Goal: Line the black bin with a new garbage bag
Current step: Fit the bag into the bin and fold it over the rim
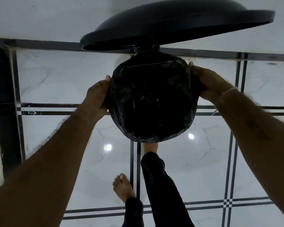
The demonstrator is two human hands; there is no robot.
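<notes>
Floor (56, 76): pale glossy tiles with dark stripes; the black pedal bin (154, 54) stands by the far wall, almost wholly wrapped, only its hinge showing.
Lid (170, 25): raised; likely held by the foot (150, 147) under the bin's near edge, pedal hidden.
Garbage bag (152, 102): mouth folded over the rim; interior too dark to read.
Left hand (97, 97): closed on the bag at the rim's left edge.
Right hand (208, 81): gripping the bag at the right edge.
Advice: pull both sides down evenly, then smooth the far edge.
</notes>
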